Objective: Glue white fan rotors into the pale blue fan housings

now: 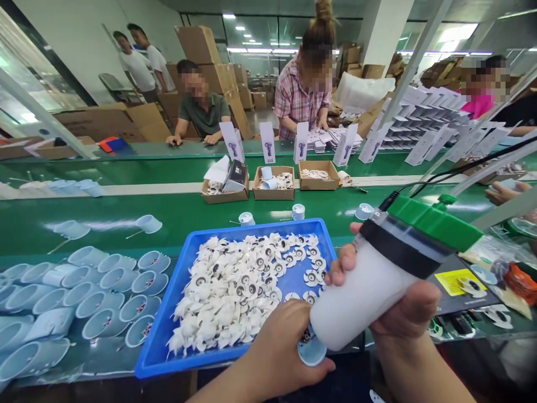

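My right hand is wrapped round a white power tool with a black band and a green top; a black cable runs from its top. The tool's tip points down into a small pale blue cup-shaped housing. My left hand grips that housing from the left, fingers curled round it. Both hands sit just at the near right corner of a blue tray heaped with several small white fan blades.
Several pale blue housings lie in rows left of the tray. A green conveyor carries loose housings and three cardboard boxes. Other people work across the belt; another person's hand shows at the right. White cartons are stacked at the back right.
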The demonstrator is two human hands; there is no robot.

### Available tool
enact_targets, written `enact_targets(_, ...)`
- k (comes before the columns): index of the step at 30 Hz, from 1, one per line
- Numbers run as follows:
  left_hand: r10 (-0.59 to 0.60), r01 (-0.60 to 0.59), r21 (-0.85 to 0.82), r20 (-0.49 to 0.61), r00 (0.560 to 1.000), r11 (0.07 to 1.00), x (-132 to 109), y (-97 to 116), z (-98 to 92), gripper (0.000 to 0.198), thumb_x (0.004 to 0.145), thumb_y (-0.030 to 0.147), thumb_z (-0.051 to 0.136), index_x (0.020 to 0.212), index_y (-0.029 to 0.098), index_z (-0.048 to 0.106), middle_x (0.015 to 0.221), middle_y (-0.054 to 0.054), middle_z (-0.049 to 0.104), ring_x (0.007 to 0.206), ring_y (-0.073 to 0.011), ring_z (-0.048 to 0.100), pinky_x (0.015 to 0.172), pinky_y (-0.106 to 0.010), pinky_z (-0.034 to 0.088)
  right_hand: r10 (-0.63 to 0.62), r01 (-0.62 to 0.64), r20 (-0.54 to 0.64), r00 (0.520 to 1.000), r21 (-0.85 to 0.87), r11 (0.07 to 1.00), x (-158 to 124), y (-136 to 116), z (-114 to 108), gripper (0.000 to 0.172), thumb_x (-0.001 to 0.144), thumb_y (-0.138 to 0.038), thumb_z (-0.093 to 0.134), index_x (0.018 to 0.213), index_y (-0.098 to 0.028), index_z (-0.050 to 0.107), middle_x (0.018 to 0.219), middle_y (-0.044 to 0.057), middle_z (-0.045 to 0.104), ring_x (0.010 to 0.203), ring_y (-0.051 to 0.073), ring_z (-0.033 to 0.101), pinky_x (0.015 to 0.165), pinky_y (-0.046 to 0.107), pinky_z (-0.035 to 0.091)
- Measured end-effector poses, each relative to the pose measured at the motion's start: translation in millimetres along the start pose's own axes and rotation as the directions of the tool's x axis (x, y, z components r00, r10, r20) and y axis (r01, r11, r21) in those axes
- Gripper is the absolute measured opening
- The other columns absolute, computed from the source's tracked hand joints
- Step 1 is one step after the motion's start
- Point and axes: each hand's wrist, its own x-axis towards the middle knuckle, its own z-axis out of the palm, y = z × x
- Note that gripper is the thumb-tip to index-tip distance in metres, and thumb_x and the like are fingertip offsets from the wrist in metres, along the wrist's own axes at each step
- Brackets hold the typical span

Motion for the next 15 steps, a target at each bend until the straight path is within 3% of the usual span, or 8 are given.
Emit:
enact_targets(8, -0.019, 0.021, -0.063, 0.030, 0.999, 0.998, 2, 11, 5.1, 0.036, 0.056, 0.030, 0.082, 0.084, 0.020, 0.062, 0.086, -0.004, 0.068, 0.079, -0.0236, 0.064, 0.072, -0.035, 0.049, 0.006, -0.007, -0.024, 1.000, -0.068, 0.998, -17, 1, -3, 0.073, 0.068, -0.063, 0.079, 0.127, -0.031, 0.051, 0.090, 0.002, 0.054, 0.075, 0.020, 0.056, 0.072, 0.036, 0.052)
enact_targets(15, -0.036, 0.037, -0.056, 0.027, 0.999, 0.998, 0, 13, 7.7, 0.035, 0.057, 0.030, 0.081, 0.085, 0.022, 0.061, 0.088, -0.004, 0.068, 0.080, -0.0243, 0.063, 0.072, -0.035, 0.050, -0.016, 0.012, -0.042, 0.999, -0.106, 0.994, -15, 1, 1, 0.066, 0.072, -0.060, 0.077, 0.127, -0.032, 0.052, 0.091, 0.004, 0.057, 0.075, 0.021, 0.057, 0.064, 0.034, 0.052)
